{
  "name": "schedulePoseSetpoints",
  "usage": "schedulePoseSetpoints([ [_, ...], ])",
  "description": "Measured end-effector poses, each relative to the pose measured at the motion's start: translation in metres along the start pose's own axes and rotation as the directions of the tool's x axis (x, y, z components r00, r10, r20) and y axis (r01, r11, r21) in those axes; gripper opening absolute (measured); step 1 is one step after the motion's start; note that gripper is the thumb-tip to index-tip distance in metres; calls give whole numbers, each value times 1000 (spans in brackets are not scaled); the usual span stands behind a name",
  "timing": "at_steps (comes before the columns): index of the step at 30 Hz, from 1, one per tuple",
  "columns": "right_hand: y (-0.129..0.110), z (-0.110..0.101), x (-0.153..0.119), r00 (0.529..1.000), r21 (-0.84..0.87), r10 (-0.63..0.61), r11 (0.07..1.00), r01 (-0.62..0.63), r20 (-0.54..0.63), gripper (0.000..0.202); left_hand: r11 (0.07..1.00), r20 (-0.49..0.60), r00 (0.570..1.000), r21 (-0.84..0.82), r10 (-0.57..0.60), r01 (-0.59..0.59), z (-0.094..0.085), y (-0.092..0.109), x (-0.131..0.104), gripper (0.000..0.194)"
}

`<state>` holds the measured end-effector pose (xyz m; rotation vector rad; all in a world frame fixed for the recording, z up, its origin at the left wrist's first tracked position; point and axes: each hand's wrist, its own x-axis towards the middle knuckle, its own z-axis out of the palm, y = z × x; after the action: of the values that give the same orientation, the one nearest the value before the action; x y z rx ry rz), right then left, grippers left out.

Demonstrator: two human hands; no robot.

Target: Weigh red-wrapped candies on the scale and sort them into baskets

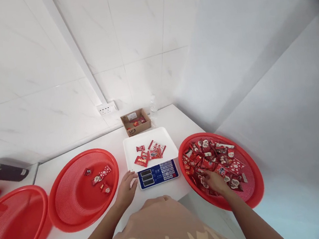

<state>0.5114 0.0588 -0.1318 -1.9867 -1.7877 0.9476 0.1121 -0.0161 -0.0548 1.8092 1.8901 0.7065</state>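
My left hand [127, 187] rests by the near left corner of the digital scale [158, 174], its fingers apart and holding nothing. On the scale's white pan [133, 144] lie several red wrapped snack packets [154, 154]. My right hand [216, 182] reaches into the right red basket [256, 196], where many red and brown snack packets [207, 156] are heaped. Its fingers curl down among the packets, and what lies between the fingertips is hard to make out.
A red basket [61, 215] holding a few packets stands left of the scale, with another red basket [43, 211] beyond it. Behind the pan are a small cardboard box [139, 129] and a clear bottle [153, 106]. A dark cylinder [7, 171] lies far left. Walls bound the back and right.
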Motion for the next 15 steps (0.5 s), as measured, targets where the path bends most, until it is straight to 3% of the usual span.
schedulePoseSetpoints([
  [3,-7,-12,7,998,-73,-3,997,7,58,18,1000,-20,1000,8,-6,6,-2,-4,-6,23],
  [8,-31,-29,14,994,-25,-22,1000,20,-110,17,1000,-20,1000,27,13,-12,0,-6,-9,23],
  [11,-60,-32,16,987,89,-21,995,36,-160,23,999,-26,999,39,35,-34,2,-6,-9,22],
  [15,-110,-17,25,985,299,-137,941,161,-100,28,997,-2,999,60,48,-48,1,-2,-8,21],
])
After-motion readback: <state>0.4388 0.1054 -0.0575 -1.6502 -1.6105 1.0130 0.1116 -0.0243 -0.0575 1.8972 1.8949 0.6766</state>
